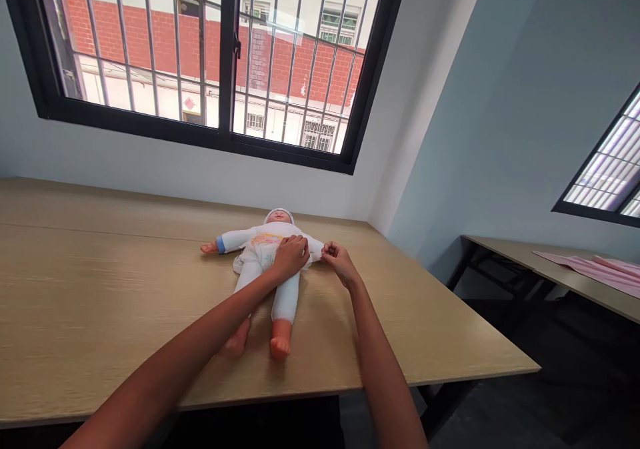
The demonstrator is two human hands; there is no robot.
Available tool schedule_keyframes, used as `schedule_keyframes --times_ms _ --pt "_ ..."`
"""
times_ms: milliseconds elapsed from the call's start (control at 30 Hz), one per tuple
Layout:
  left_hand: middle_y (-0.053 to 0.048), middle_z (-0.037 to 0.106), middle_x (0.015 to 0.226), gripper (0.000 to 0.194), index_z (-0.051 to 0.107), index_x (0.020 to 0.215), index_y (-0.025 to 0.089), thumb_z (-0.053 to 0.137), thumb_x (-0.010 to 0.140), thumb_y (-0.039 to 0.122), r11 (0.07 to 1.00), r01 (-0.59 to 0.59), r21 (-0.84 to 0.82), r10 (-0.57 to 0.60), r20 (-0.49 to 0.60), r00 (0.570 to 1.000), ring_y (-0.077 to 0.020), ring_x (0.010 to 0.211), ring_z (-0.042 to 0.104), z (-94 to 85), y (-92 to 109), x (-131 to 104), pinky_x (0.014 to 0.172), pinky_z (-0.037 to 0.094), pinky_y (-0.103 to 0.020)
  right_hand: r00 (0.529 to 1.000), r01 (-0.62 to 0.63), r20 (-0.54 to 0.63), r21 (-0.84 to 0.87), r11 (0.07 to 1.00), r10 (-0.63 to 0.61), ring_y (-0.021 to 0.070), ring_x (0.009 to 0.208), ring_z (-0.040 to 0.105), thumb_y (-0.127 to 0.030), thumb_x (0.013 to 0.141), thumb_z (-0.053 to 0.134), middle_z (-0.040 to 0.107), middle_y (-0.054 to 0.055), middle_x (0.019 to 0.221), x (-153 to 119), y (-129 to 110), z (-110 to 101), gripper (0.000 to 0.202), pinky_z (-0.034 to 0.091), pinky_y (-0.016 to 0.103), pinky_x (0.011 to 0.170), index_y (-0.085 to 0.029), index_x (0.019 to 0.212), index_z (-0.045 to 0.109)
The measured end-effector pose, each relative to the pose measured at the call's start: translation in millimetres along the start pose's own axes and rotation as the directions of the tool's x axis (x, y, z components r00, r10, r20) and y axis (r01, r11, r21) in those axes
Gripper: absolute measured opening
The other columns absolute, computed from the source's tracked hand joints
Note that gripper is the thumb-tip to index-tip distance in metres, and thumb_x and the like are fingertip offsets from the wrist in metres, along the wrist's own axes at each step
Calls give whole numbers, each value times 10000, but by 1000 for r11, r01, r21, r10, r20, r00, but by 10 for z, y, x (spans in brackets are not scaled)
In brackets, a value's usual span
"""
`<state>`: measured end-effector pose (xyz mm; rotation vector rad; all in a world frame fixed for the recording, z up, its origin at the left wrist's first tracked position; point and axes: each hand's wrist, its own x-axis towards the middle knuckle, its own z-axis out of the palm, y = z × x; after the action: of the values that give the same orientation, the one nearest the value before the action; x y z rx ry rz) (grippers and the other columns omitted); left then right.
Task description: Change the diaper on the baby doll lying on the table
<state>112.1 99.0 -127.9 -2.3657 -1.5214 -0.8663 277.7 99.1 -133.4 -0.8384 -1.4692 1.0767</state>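
A baby doll (241, 239) in white clothes and a light cap lies on its back on the wooden table, head toward the wall and bare feet toward me. Its arm on the left is stretched out and has a blue cuff. My left hand (291, 255) is closed at the doll's arm on the right, near its side, with the fingers curled on the sleeve. At that arm's end, my right hand (339, 260) pinches the sleeve's cuff. The doll's hand on that side is mostly hidden by my fingers.
The wooden table (125, 289) reaches the wall under a barred window, its right corner pointing toward the lower right. A second table (520, 252) with pink cloth (595, 272) stands at the far right.
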Motion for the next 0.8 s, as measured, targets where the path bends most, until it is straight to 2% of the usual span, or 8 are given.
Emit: schedule_keyframes --times_ms 200,333,467,667,800 --pt "-104 624 981 124 599 924 126 477 900 119 998 -19 55 21 -46 999 -238 971 561 -5 10 -20 869 444 -393 999 -27 -38 23 999 28 119 655 463 -274 559 633 493 -48 665 12 40 -29 224 416 257 664 -208 697 470" --pt "-98 632 1063 237 593 1026 158 403 904 87 983 -175 50 176 -26 984 -225 1031 543 -84 73 -28 930 413 -369 999 -36 -29 45 998 37 116 646 463 -274 551 649 496 -50 661 8 23 -9 241 425 261 674 -208 691 464" --pt "-59 652 1047 182 621 951 204 443 930 173 954 -296 53 295 19 955 -220 1125 515 -99 115 -68 1056 327 -421 998 -43 -32 61 997 45 114 646 467 -284 547 664 497 -54 648 13 19 -11 266 427 259 682 -207 689 454" --pt "-93 660 1006 200 643 902 182 453 892 121 954 -286 90 280 69 957 -261 1145 506 5 135 -117 1106 249 -543 996 -68 -52 37 997 70 97 604 444 -258 538 655 479 -66 608 23 66 -17 258 359 215 585 -200 672 442" --pt "-103 669 981 239 669 852 184 439 902 145 967 -234 106 227 68 971 -279 1093 521 24 145 -93 1108 232 -568 994 -82 -73 35 996 84 110 621 491 -278 559 636 503 -54 644 27 61 20 248 420 237 620 -205 708 451"
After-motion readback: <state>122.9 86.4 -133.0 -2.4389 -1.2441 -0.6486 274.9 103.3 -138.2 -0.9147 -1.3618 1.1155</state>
